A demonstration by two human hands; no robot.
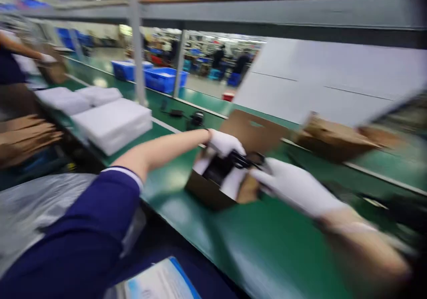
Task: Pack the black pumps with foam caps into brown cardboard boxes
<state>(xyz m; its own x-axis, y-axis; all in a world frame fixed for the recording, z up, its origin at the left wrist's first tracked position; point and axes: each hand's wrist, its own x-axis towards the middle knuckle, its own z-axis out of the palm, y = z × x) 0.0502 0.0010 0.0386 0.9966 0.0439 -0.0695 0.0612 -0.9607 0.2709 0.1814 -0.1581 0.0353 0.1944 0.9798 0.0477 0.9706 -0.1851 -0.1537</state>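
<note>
A brown cardboard box [210,196] stands with its lid [255,134] raised on the green bench, white lining and a dark item [216,169] inside. Over its opening is a black cable [240,160], looped and blurred. My left hand [226,143], in a white glove, reaches over the box's left side, its fingers curled at the cable's left end. From the right, my gloved right hand [287,181] pinches the cable's other end. Blur hides the exact finger contact.
White packages [113,123] lie on the bench to the left. Black adapters [196,119] sit behind the box; a brown paper-like bundle [333,139] lies at right. Blue bins [163,80] stand beyond a post [136,45]. An overhead shelf [267,14] crosses above. Another person's arm [23,48] shows far left.
</note>
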